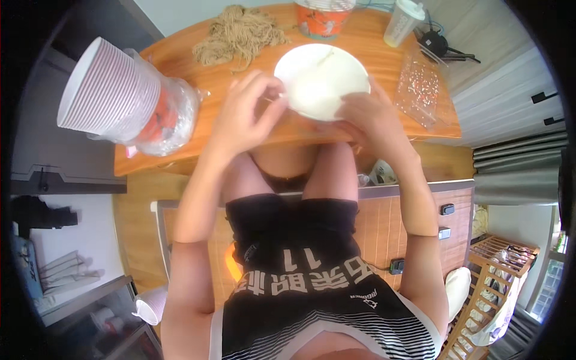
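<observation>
A white-lined paper tub (pixel 324 78) is near the front of the wooden table, its round mouth facing up toward me. A thin pale strand (pixel 327 56) shows against its inner wall at the far side. My right hand (pixel 369 111) grips the tub's right side, with fingers over the near rim. At the left of the rim, my left hand (pixel 255 111) has its thumb and forefinger pinched together. A tiny pale bit shows at those fingertips, too small and blurred to name. The tub's outer wall is mostly hidden.
A tall stack of paper tubs (pixel 111 90) in clear plastic leans at the table's left. Behind are a tan twine heap (pixel 240 36) and a red patterned tub (pixel 324 21). A lidded cup (pixel 404 23), black cable (pixel 441 45) and clear bead bag (pixel 420 90) occupy the right.
</observation>
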`<state>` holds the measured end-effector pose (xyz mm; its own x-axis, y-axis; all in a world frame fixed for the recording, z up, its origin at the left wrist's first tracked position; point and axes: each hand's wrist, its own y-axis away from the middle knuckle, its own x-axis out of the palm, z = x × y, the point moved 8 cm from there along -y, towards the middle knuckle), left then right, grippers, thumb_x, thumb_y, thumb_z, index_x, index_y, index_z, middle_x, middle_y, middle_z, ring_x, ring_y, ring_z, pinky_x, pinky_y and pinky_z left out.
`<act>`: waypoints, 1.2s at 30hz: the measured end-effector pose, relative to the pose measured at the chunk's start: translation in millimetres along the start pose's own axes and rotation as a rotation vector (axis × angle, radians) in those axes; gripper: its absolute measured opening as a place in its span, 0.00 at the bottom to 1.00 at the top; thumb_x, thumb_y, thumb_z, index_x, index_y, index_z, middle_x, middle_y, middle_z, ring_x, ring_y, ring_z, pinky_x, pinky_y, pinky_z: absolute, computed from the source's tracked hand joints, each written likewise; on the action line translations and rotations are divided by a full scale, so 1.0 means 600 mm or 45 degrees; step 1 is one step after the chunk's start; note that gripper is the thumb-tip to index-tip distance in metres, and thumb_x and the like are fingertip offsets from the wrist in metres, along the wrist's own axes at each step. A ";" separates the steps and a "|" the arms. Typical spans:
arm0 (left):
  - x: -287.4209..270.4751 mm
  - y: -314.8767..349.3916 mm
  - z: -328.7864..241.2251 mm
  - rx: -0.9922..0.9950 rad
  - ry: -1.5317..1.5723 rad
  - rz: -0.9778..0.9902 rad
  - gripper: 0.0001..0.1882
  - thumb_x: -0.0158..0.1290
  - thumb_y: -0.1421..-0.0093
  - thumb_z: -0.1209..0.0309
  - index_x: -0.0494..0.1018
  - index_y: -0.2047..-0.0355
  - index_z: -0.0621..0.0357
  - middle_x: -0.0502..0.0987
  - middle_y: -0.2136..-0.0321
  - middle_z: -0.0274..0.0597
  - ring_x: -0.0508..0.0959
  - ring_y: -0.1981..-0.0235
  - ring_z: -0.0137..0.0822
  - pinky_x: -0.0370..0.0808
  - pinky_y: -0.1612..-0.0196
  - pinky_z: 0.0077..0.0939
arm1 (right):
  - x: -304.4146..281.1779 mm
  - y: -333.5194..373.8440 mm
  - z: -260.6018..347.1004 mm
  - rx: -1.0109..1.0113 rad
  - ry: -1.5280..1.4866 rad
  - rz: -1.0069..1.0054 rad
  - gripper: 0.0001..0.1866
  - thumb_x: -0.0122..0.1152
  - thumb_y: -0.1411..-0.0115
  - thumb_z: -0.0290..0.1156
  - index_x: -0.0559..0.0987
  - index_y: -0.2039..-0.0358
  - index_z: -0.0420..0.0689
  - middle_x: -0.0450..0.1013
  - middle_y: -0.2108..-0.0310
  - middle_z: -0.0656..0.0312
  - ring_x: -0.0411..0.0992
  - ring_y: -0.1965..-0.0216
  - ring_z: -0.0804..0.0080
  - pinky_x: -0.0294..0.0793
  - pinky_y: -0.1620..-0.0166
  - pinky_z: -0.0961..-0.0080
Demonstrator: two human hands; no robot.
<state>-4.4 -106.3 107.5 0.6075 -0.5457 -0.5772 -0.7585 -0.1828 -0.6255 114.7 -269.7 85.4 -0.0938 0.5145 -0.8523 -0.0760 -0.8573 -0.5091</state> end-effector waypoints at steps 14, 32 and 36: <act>-0.246 -0.352 -0.121 0.981 -0.619 -0.588 0.05 0.60 0.45 0.70 0.77 0.70 0.58 0.81 0.67 0.43 0.79 0.62 0.46 0.72 0.57 0.35 | -0.412 -0.264 -0.013 -0.394 0.497 -0.339 0.14 0.61 0.42 0.22 0.75 0.54 0.42 0.72 0.54 0.50 0.70 0.50 0.48 0.67 0.41 0.54; -0.163 -0.575 0.100 0.605 -0.512 -0.337 0.10 0.55 0.41 0.68 0.76 0.67 0.64 0.81 0.66 0.49 0.79 0.61 0.51 0.74 0.54 0.40 | -0.332 -0.509 -0.275 -0.311 0.442 -0.140 0.12 0.48 0.30 0.36 0.74 0.62 0.41 0.72 0.63 0.49 0.68 0.57 0.49 0.62 0.43 0.61; -0.151 -0.559 0.121 0.490 -0.420 -0.303 0.09 0.54 0.43 0.69 0.76 0.67 0.63 0.80 0.66 0.49 0.79 0.61 0.51 0.74 0.53 0.40 | -0.285 -0.512 -0.299 0.023 0.073 0.046 0.20 0.44 0.29 0.43 0.76 0.62 0.38 0.74 0.64 0.46 0.70 0.58 0.46 0.67 0.46 0.59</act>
<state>212.4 63.9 331.4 0.8397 -0.2300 -0.4919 -0.4885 0.0757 -0.8693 332.3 -97.2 366.3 -0.0401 0.4810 -0.8758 -0.0912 -0.8746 -0.4762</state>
